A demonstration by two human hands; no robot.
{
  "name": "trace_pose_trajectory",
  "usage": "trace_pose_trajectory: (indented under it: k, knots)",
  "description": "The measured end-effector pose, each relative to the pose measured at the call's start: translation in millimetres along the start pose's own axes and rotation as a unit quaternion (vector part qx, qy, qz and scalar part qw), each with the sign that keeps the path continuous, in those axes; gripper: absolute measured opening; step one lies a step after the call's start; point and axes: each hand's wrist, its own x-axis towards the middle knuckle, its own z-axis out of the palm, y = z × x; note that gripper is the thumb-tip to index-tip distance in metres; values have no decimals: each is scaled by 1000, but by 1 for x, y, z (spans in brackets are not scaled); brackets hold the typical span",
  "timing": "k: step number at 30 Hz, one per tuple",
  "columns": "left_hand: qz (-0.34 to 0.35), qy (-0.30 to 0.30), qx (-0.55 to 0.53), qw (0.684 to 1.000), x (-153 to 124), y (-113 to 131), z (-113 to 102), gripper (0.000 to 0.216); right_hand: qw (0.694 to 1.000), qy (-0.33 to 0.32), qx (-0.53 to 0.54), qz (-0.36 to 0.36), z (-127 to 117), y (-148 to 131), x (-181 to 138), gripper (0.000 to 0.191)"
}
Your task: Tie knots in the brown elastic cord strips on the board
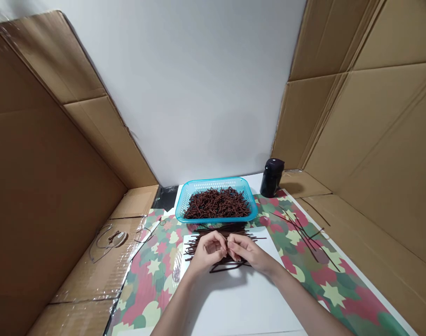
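My left hand (208,252) and my right hand (246,253) meet over a white sheet (241,303), fingers curled and pinched together on a thin dark brown strand (227,244) between them. Under and behind the hands lies a pile of straight dark brown strands (220,232). Just beyond it stands a turquoise plastic basket (185,198) filled with short twisted brown pieces (217,203).
A dark jar (272,177) stands at the back right. Loose brown strands (302,231) lie scattered on the patterned mat (153,270) to the right. Thin wire loops (110,239) rest on the cardboard at left. Cardboard walls (370,130) enclose both sides.
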Motion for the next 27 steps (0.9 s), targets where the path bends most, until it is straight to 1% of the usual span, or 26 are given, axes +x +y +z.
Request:
trace_pose_trajectory:
  k: [6, 14, 17, 22, 24, 27]
  knots:
    - [-3, -4, -4, 1000, -2, -2, -2, 28, 999, -13, 42, 15, 1, 2, -2, 40]
    - [-4, -4, -6, 1000, -2, -4, -3, 30, 994, -10, 104, 34, 3, 9, 0, 39]
    - [4, 21, 0, 1000, -1, -2, -3, 30, 994, 0, 102, 32, 2, 10, 2, 40]
    - [21, 95, 24, 995, 2, 1, -3, 21, 998, 4, 61, 30, 1, 15, 5, 37]
    - [21, 108, 32, 993, 3, 2, -3, 19, 999, 4, 46, 26, 2, 17, 5, 36]
    - [17, 112, 34, 993, 3, 1, -4, 18, 999, 10, 33, 15, 2, 16, 4, 35]
